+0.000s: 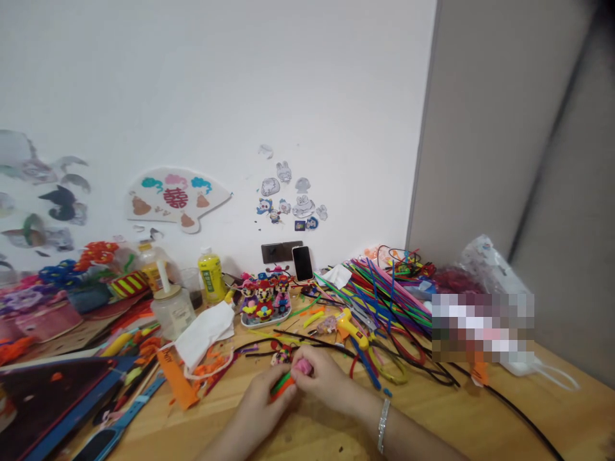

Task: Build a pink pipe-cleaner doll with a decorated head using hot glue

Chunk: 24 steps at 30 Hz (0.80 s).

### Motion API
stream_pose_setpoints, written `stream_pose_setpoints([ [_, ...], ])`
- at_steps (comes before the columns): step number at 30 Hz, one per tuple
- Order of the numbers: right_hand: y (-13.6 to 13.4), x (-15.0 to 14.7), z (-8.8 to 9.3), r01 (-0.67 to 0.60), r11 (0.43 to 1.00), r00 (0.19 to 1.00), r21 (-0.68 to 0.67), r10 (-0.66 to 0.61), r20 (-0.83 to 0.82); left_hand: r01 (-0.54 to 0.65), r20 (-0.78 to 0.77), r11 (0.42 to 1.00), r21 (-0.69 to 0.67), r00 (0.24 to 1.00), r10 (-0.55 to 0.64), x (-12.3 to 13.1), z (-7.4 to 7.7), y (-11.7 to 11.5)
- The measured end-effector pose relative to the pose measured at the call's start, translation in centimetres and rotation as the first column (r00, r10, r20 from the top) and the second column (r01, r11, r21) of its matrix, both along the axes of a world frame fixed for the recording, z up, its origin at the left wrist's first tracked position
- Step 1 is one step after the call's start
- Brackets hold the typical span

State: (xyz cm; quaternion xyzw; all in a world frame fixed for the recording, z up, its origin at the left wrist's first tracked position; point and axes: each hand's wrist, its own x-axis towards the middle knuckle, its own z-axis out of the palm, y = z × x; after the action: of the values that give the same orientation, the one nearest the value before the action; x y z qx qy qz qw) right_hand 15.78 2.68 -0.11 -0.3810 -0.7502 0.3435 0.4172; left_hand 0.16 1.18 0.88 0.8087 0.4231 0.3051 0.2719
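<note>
Bare forearms (418, 435) enter from the lower edge over a pale wooden tabletop (538, 429), with a silver bracelet (383, 424) on the right wrist. Centre foreground: the left hand (264, 403) and right hand (319, 378) meet just above the wood, both closed and pressed toward each other. The left hand curls around an orange-and-green pipe-cleaner bundle (282, 386), while the right hand pinches a pink fuzzy tip (303, 366) against it; how the two parts join is hidden by the fingers. Just beyond the hands lies a small red-and-white pipe-cleaner figure (281, 356), crossed by a loose black pipe cleaner (307, 339). Left of centre: an orange strip (177, 378) and a crumpled white face mask (204, 333). Right of centre: a yellow glue gun (348, 326) beside a heaped pile of multicoloured pipe cleaners (389, 301). Farther back: a row of finished pipe-cleaner dolls on a white tray (264, 307), a yellow bottle (211, 275) and a propped smartphone (302, 264). Background: a paper fan (177, 198) and cut-out cartoon drawings (291, 198) fixed to the white wall.
</note>
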Motion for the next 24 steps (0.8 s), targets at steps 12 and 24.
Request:
stream_pose_setpoints([
  [12,-0.2,0.2,0.4,0.027,0.999,0.997,0.037,-0.024,-0.068,-0.023,0.183,0.997,-0.076,0.982,0.037,-0.3,0.7,0.5],
  [24,-0.9,-1.0,0.2,0.199,0.976,0.977,0.088,-0.191,-0.093,0.052,0.595,0.960,-0.276,0.793,0.128,0.4,-2.3,0.7],
])
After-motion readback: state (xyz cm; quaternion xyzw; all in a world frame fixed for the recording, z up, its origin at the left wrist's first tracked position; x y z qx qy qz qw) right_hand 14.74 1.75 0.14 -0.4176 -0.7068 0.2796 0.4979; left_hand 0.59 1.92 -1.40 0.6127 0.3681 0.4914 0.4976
